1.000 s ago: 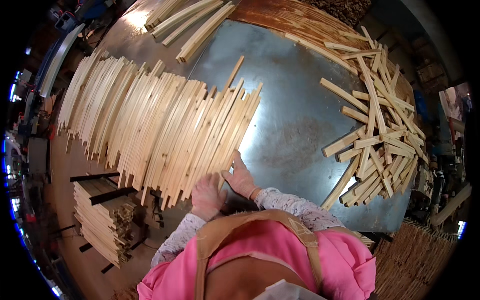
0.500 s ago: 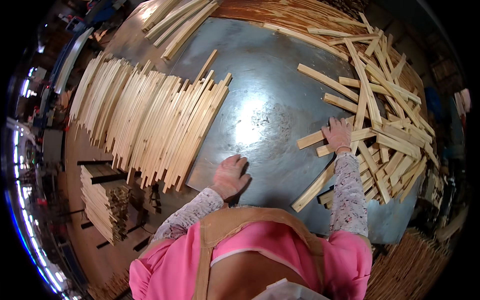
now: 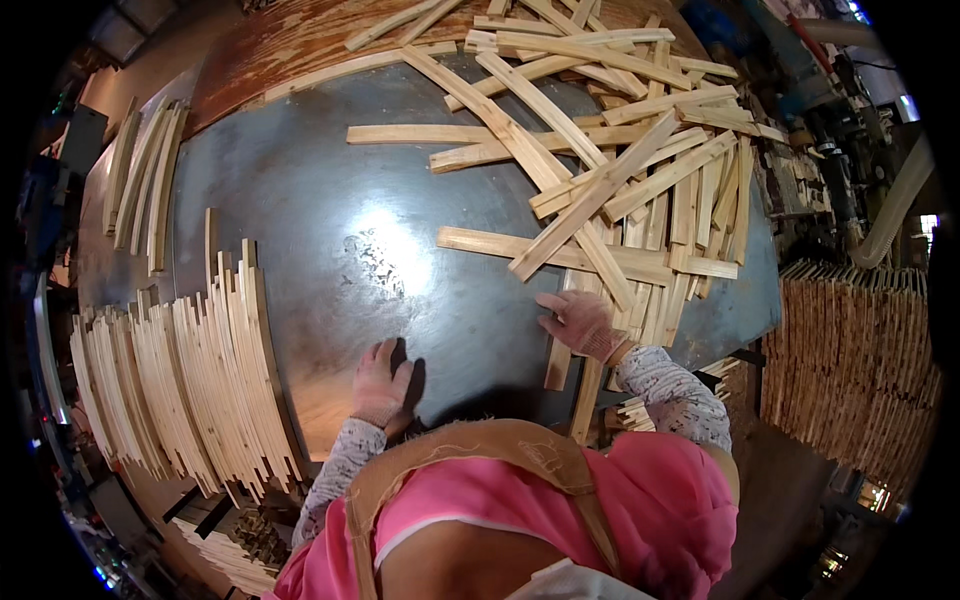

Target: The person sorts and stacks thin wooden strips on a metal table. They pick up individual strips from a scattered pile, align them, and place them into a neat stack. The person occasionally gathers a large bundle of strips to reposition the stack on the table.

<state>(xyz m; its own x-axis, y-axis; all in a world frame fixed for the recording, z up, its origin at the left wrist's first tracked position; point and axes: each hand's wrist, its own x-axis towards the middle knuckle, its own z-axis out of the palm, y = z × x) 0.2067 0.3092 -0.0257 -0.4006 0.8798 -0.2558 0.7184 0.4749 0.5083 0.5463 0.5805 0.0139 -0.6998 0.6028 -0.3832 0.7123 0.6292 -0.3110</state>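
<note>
Right gloved hand (image 3: 580, 325) has moved off the neat row onto the loose heap of pale wooden slats (image 3: 610, 190)
Fingers spread flat on a slat, seemingly not gripping yet; left gloved hand (image 3: 380, 385) rests open, empty, on the grey metal table (image 3: 330, 180), the sorted row of slats (image 3: 190, 385) beside it

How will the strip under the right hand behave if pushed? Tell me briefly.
The wooden strip looks flat and thin, so it would probably slide across the smooth metal table rather than roll. Likely light and fairly stiff. The right hand may also nudge neighbouring strips in the loose pile.
</note>
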